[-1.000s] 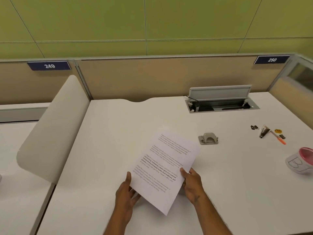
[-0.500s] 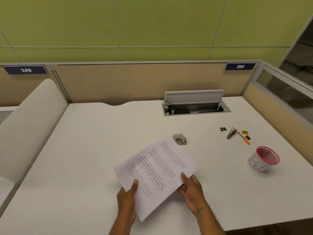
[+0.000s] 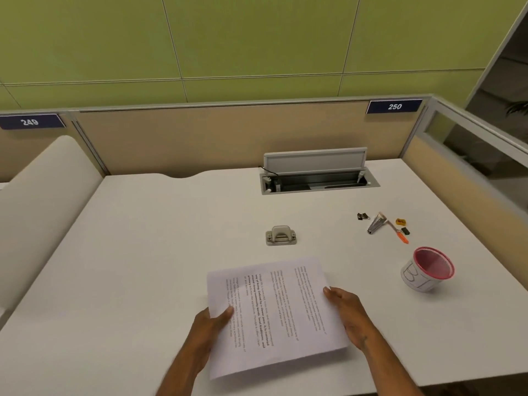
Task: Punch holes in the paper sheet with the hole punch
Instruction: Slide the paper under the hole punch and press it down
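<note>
A white printed paper sheet (image 3: 274, 315) is held just above the white desk (image 3: 143, 267), turned so its text lines run away from me. My left hand (image 3: 210, 330) grips its left edge, thumb on top. My right hand (image 3: 350, 315) holds its right edge, thumb on the sheet. A small grey hole punch (image 3: 281, 236) sits on the desk beyond the sheet's far edge, apart from it and untouched.
A pink mesh cup with a white label (image 3: 427, 271) stands to the right. Binder clips, a stapler remover and an orange item (image 3: 384, 225) lie at the back right. An open cable hatch (image 3: 317, 175) is at the back. Partition walls surround the desk.
The sheet has been rotated clockwise from a diagonal to lie sideways and drawn nearer to me. The hole punch is uncovered again. My view has shifted.
</note>
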`<state>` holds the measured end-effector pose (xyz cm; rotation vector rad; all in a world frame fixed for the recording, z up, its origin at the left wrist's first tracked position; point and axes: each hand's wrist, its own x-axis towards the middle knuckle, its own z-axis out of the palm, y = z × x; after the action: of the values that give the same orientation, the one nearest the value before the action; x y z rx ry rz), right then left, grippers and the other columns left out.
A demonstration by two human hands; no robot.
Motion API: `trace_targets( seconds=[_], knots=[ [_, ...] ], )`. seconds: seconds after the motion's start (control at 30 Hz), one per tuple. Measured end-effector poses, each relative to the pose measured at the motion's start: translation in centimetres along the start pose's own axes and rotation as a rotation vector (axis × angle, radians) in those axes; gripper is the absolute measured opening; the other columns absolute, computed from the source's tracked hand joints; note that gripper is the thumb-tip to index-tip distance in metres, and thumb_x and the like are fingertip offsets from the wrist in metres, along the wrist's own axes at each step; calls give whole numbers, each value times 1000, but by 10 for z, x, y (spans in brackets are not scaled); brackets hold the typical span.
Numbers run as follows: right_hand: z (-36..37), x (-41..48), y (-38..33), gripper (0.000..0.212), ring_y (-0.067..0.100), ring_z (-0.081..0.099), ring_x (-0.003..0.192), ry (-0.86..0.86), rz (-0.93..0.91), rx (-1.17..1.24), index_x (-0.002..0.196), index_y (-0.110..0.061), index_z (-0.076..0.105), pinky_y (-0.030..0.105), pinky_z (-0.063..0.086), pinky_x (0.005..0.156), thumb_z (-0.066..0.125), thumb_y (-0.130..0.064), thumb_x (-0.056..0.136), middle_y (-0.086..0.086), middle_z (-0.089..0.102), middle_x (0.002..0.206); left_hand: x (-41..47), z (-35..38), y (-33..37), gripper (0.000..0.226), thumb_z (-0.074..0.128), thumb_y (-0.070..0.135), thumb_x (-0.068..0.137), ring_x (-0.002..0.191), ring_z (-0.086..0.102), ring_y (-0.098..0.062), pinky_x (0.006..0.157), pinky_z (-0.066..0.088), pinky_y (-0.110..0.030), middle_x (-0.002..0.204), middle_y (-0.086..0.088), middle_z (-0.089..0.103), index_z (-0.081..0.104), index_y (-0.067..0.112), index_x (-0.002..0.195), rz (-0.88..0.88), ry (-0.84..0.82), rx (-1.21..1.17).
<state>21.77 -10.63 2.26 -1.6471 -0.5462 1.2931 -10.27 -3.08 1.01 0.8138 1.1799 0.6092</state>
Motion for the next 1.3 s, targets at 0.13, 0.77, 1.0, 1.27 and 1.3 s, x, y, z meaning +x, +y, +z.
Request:
trace_targets(
  seconds=[0.13, 0.77, 1.0, 1.27, 1.3],
  knots=[
    [2, 22, -1, 23, 28, 68, 87, 153, -21, -70, 91, -4, 72, 46, 53, 91, 56, -19, 97, 16, 75, 99, 20, 10, 8, 32, 68, 30, 89, 92, 74, -37, 68, 61, -42, 105, -14, 76, 65, 14, 117, 28, 11, 40],
    [-3, 106, -12, 21, 17, 65, 73, 368, 62, -167, 77, -14, 72, 26, 50, 63, 60, -16, 94, 2, 74, 84, 112, 38, 42, 28, 58, 22, 96, 70, 57, -23, 66, 43, -33, 79, -9, 71, 68, 0, 82, 78, 437, 275],
    [-6, 117, -17, 23, 21, 67, 74, 357, 77, -195, 74, -15, 72, 31, 54, 70, 59, -15, 94, 3, 74, 80, 120, 46, 46, 22, 60, 23, 95, 81, 66, -28, 73, 49, -35, 85, -7, 74, 73, 11, 84, 55, 479, 279],
    [-7, 119, -15, 22, 20, 65, 72, 345, 88, -173, 78, -9, 72, 26, 51, 65, 58, -13, 95, 7, 74, 83, 122, 45, 44, 22, 60, 25, 95, 80, 66, -23, 69, 47, -32, 84, -2, 74, 74, 12, 85, 43, 517, 308],
    [-7, 118, -16, 21, 19, 66, 73, 343, 89, -169, 81, -8, 73, 25, 51, 64, 58, -12, 95, 7, 75, 84, 122, 45, 44, 22, 60, 26, 95, 81, 66, -24, 71, 47, -33, 84, -1, 74, 75, 12, 86, 41, 517, 316]
  ],
)
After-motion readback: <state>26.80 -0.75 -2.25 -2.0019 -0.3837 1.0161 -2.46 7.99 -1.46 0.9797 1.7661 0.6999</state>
